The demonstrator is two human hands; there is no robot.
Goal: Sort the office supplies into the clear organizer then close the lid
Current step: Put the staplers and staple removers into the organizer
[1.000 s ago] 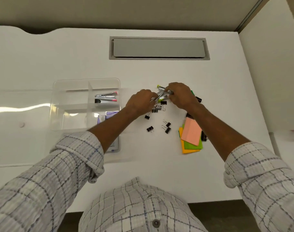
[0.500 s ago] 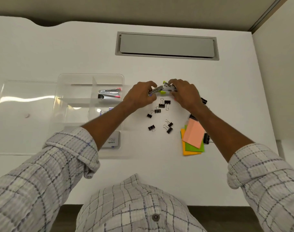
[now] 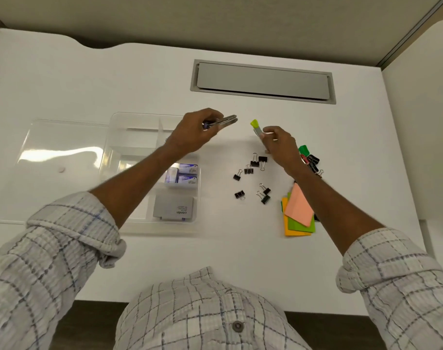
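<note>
You're mid-sort: your left hand (image 3: 192,133) grips a silver stapler (image 3: 226,121) just beside the clear organizer (image 3: 129,116), and your right hand (image 3: 278,145) pinches a green-tipped stapler (image 3: 256,127) above the surface (image 3: 240,261). Next, likely, carry both left and release them into one compartment.

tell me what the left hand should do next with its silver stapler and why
Probably swing the left hand leftward and lower its silver stapler into the clear organizer's far compartment. Its fingers grip the stapler, which hangs just past the organizer's right rim, and the lid lies open.
</note>
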